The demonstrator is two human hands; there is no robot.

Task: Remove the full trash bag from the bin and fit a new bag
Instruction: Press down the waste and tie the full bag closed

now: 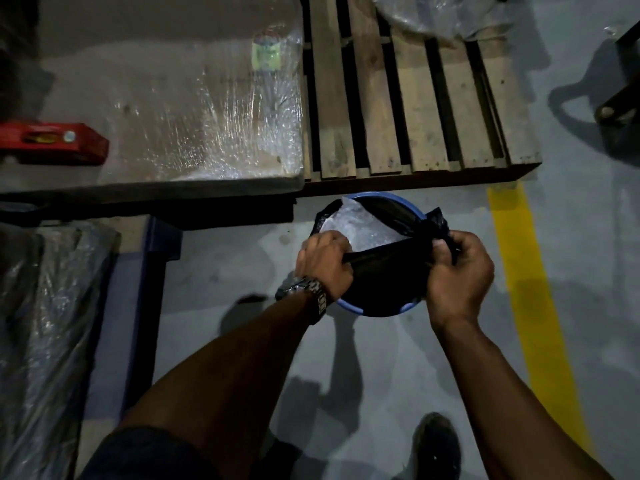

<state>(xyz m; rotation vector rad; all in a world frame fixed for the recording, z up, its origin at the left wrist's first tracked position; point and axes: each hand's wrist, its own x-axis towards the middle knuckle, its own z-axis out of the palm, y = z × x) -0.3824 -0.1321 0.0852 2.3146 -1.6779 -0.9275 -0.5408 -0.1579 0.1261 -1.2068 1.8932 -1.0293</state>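
Observation:
A round blue bin stands on the grey floor just in front of a wooden pallet. A black trash bag lines it, its mouth partly open, with crumpled clear plastic showing inside. My left hand, with a metal watch on the wrist, grips the bag's near edge at the left of the bin. My right hand grips a gathered bunch of the bag's edge at the right. The black plastic is stretched taut between both hands over the near half of the bin.
The wooden pallet lies behind the bin. A shrink-wrapped load with a red tool on it sits at the left, another wrapped load nearer. A yellow floor line runs at the right. My shoe is below.

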